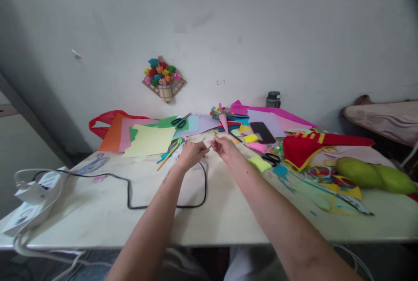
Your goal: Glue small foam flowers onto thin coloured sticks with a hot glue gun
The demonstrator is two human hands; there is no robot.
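Note:
My left hand (192, 154) and my right hand (224, 147) are close together above the middle of the table. Both have their fingers pinched on a small, thin lilac strip (210, 146), which looks like paper; its exact shape is too small to make out. A black cable (206, 185) loops on the table below my hands. Just left of my left hand lie narrow yellow and blue paper strips (168, 155). Beyond my right hand a pink paper cone (223, 122) rests near several pens and coloured scraps.
Coloured paper sheets (150, 139) and black-handled scissors (181, 121) lie back left. A phone (263, 133), another pair of scissors (271, 158), red cloth (302, 148) and green fruit (362, 173) are on the right. A power strip (31, 215) sits at the left edge.

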